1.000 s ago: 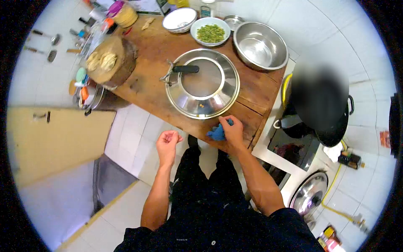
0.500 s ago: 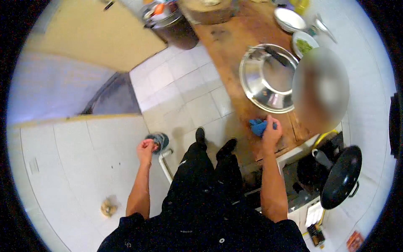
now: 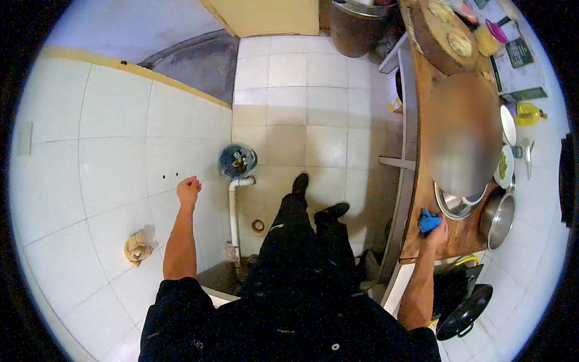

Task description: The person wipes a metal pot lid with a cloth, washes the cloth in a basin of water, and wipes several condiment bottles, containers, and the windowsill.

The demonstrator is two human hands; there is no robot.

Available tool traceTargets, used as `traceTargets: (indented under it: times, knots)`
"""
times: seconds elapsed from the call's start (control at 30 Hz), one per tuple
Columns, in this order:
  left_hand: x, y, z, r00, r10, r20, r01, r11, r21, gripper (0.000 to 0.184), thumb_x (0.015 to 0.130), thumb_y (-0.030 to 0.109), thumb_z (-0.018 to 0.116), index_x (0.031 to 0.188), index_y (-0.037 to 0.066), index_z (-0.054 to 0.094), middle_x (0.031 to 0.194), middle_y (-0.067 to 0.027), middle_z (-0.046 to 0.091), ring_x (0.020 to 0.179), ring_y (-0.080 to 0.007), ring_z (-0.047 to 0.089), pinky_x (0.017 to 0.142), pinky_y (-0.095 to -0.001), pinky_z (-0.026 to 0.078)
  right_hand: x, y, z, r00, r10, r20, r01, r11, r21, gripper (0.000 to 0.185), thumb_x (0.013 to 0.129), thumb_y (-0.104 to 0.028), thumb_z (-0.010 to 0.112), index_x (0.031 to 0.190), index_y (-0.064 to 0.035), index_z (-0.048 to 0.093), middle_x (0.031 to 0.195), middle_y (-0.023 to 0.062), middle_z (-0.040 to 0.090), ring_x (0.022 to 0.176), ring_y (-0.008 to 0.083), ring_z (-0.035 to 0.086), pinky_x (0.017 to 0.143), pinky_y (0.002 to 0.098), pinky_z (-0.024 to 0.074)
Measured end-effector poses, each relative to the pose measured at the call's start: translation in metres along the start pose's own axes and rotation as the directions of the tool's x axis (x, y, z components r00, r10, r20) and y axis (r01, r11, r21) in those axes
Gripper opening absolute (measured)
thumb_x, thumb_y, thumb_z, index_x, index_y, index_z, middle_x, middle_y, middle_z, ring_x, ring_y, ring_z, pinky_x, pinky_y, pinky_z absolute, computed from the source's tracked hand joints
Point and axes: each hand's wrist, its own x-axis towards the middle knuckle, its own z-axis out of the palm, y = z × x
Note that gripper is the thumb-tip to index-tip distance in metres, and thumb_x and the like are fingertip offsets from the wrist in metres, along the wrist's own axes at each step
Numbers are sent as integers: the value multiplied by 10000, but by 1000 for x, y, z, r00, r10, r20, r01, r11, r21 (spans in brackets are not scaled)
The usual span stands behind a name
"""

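My left hand (image 3: 189,190) is raised at the left, its fingers curled together; whatever they may hold is too small to make out. Below and right of it in view is a bin (image 3: 237,161) lined with a blue bag, with scraps inside. At the right, my right hand (image 3: 435,231) grips a blue cloth (image 3: 429,222) at the edge of the wooden counter (image 3: 449,238). Just beyond that hand lies a round steel lid (image 3: 453,207), partly hidden by a blurred patch.
A steel bowl (image 3: 500,219), a plate of chopped greens (image 3: 504,166) and a chopping block (image 3: 437,36) stand on the counter. A black wok (image 3: 465,312) is at the lower right. A white pipe (image 3: 233,211) runs beside the bin.
The view has swung left, bringing the bin and floor into the middle and the counter to the right edge. My left hand has moved outward; my right hand stays with the blue cloth.
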Motion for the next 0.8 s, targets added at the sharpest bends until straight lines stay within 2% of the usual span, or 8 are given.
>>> traceTargets:
  times: [0.27, 0.33, 0.43, 0.53, 0.67, 0.7, 0.73, 0.8]
  knots:
    - [48, 5, -6, 994, 68, -91, -33, 939, 341, 197, 861, 162, 740, 955, -9, 761, 768, -122, 733, 602, -176, 694, 562, -297, 561, -22, -42, 13, 981, 191, -26, -190, 981, 51, 423, 965, -402, 645, 1102, -9, 722, 1020, 110, 704, 770, 244, 651, 706, 383, 552]
    - [85, -48, -18, 671, 742, -5, -547, 499, 672, 188, 890, 166, 689, 924, -3, 765, 699, -143, 720, 531, -200, 685, 533, -330, 560, -23, -45, 14, 966, 255, -42, -253, 966, 49, 466, 967, -467, 644, 1119, -31, 705, 1025, 109, 687, 789, 253, 648, 701, 397, 553]
    - [70, 5, -14, 991, -127, -32, 127, 876, 466, 180, 877, 113, 631, 939, 24, 774, 801, -163, 746, 647, -244, 727, 631, -369, 587, -37, -66, 20, 970, 207, -130, -217, 974, -65, 508, 964, -527, 644, 1086, -37, 701, 1029, 105, 681, 820, 244, 642, 726, 399, 552]
    - [50, 72, -5, 946, -308, 98, 109, 590, 800, 221, 841, 80, 609, 973, 47, 782, 948, -163, 762, 872, -301, 744, 802, -398, 587, -41, -65, 13, 958, 287, 11, -287, 958, 9, 488, 957, -500, 679, 1099, -33, 693, 1075, 102, 682, 865, 233, 649, 767, 380, 555]
    - [107, -66, -20, 786, 441, 434, -611, 439, 659, 281, 799, 81, 641, 1049, 55, 766, 1051, -182, 743, 1015, -382, 689, 903, -447, 551, -73, -84, 19, 966, 151, 209, -142, 988, -54, 594, 826, -109, 796, 1369, -59, 559, 1260, 106, 616, 1108, 225, 610, 929, 365, 540]
    - [139, -89, -10, 911, 114, 397, -352, 716, 603, 254, 808, 82, 647, 1028, 39, 765, 1047, -195, 740, 1005, -395, 688, 898, -442, 550, -82, -79, 19, 976, 22, 216, 12, 988, -155, 530, 825, -140, 820, 1295, -60, 589, 1201, 87, 659, 1053, 240, 629, 953, 370, 516]
    - [131, -72, 24, 820, 236, 522, -573, 339, 746, 185, 850, 110, 677, 983, 12, 760, 975, -207, 741, 923, -343, 712, 834, -397, 562, -86, -77, 21, 976, -35, 216, 73, 983, -167, 534, 816, -108, 806, 1301, -58, 589, 1213, 89, 654, 1079, 243, 623, 976, 376, 505]
    - [119, -30, 71, 786, 296, 543, -600, 578, 553, 166, 879, 131, 695, 974, 13, 762, 930, -179, 743, 864, -286, 706, 800, -366, 559, -92, -51, 25, 972, -130, 195, 162, 973, -161, 534, 807, -58, 773, 1309, -50, 591, 1215, 91, 653, 1098, 234, 622, 994, 376, 498]
